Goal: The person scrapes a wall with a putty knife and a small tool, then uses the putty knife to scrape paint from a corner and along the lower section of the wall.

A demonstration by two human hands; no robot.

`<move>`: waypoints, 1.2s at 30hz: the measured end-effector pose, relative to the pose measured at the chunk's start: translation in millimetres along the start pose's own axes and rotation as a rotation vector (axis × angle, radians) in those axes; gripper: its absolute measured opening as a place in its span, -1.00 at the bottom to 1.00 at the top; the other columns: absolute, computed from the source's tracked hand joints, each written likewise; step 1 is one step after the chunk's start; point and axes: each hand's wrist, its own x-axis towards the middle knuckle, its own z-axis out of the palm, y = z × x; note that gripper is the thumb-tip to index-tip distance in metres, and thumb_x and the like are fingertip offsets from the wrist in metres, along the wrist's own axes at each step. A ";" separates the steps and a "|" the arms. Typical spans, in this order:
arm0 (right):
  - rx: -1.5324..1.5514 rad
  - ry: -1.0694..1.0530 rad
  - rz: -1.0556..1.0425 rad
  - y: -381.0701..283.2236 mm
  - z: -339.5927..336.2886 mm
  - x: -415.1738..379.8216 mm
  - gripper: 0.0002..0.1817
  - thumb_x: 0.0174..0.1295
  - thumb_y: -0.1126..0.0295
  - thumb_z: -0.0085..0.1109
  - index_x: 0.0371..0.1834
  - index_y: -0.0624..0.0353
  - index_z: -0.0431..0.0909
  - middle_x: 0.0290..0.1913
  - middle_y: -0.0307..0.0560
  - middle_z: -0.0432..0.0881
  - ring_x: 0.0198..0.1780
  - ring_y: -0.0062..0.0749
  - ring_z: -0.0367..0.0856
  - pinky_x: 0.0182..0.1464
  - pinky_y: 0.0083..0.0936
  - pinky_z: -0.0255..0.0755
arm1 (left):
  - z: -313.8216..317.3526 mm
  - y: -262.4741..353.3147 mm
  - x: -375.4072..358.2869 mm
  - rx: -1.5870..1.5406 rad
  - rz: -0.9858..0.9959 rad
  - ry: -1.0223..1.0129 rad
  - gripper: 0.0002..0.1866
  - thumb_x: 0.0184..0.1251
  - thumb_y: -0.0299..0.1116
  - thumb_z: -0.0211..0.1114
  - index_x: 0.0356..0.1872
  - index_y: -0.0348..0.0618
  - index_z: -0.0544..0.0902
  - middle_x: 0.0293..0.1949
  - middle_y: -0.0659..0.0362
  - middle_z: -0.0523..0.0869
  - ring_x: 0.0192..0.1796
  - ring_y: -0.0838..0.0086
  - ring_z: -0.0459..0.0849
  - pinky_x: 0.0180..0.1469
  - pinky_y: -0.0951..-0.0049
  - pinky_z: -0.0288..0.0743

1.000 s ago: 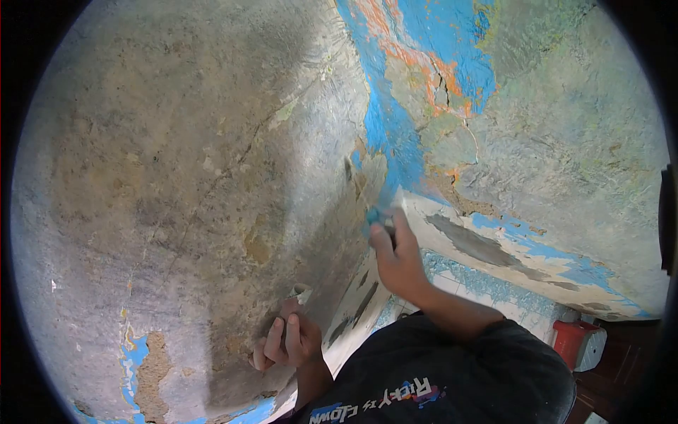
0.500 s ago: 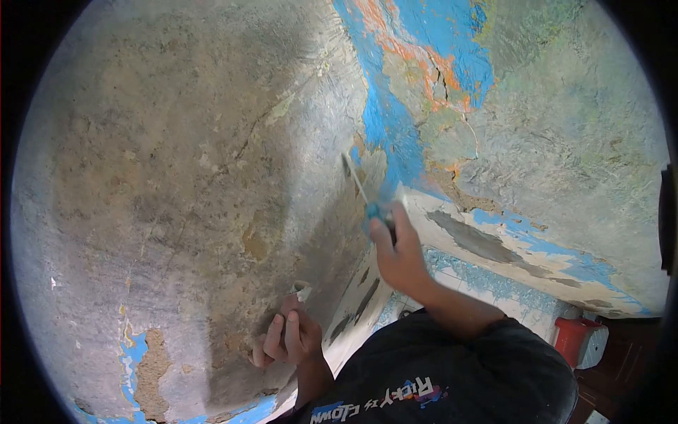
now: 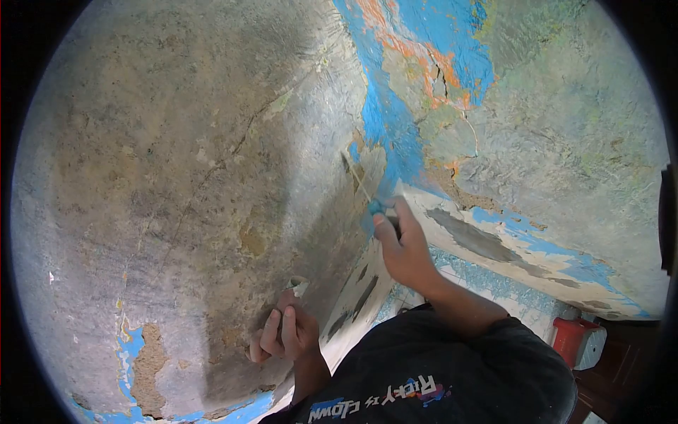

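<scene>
My right hand (image 3: 404,247) is closed around the blue handle of a screwdriver (image 3: 361,184). The long thin shaft points up and left, its tip at the grey wall (image 3: 176,141) near the inner corner, beside a strip of blue paint (image 3: 387,116). Whether the tip touches the wall is hard to tell. Lower down, my left hand (image 3: 288,336) pinches a small curled piece, pinkish-brown with a pale rim (image 3: 295,288), which may be sandpaper. That hand is close to the wall, and contact cannot be made out.
Peeling blue and orange paint and a crack (image 3: 441,79) mark the right-hand wall (image 3: 551,141). A white ledge with grey patches (image 3: 480,240) runs below it. Pale tiled floor (image 3: 462,279) shows underneath. At lower right stands a red and white container (image 3: 578,340) beside dark brown furniture (image 3: 625,364).
My right hand has shifted slightly right, the screwdriver tip staying at nearly the same spot. My left hand has moved a little left and up, still holding the curled piece.
</scene>
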 end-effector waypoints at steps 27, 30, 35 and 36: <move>-0.036 0.021 -0.008 2.0 6.2 -5.1 -0.82 0.56 0.34 0.03 0.07 0.17 0.41 -0.41 0.14 0.57 -0.38 -0.15 0.60 -0.24 -0.23 0.42 | -1.2 0.6 -0.8 -0.002 -0.035 -0.017 -0.73 0.19 -0.50 0.59 -0.21 0.15 0.70 -0.14 0.38 0.69 -0.05 0.50 0.52 0.11 0.23 0.18; -0.002 0.028 -0.022 3.7 10.2 -4.3 -0.82 0.55 0.33 0.04 0.05 0.18 0.41 -0.42 0.12 0.57 -0.38 -0.14 0.60 -0.26 -0.24 0.42 | 2.2 1.5 1.3 -0.016 -0.031 0.024 -0.73 0.18 -0.49 0.60 -0.21 0.13 0.70 -0.13 0.38 0.69 -0.04 0.54 0.52 0.12 0.23 0.17; -0.025 0.020 0.004 7.2 14.5 -11.6 -0.81 0.56 0.33 0.05 0.05 0.19 0.43 -0.43 0.07 0.55 -0.38 -0.21 0.59 -0.30 -0.25 0.40 | -3.1 1.0 -1.6 -0.011 -0.028 -0.028 -0.72 0.15 -0.48 0.62 -0.22 0.14 0.70 -0.14 0.38 0.70 0.00 0.49 0.48 0.12 0.22 0.18; -0.034 0.035 -0.004 4.4 12.6 -6.9 -0.81 0.56 0.33 0.05 0.05 0.19 0.42 -0.43 0.07 0.54 -0.39 -0.20 0.58 -0.30 -0.24 0.40 | 0.0 2.3 0.8 -0.004 -0.026 -0.026 -0.72 0.15 -0.48 0.62 -0.22 0.14 0.70 -0.14 0.38 0.70 0.01 0.49 0.48 0.12 0.22 0.18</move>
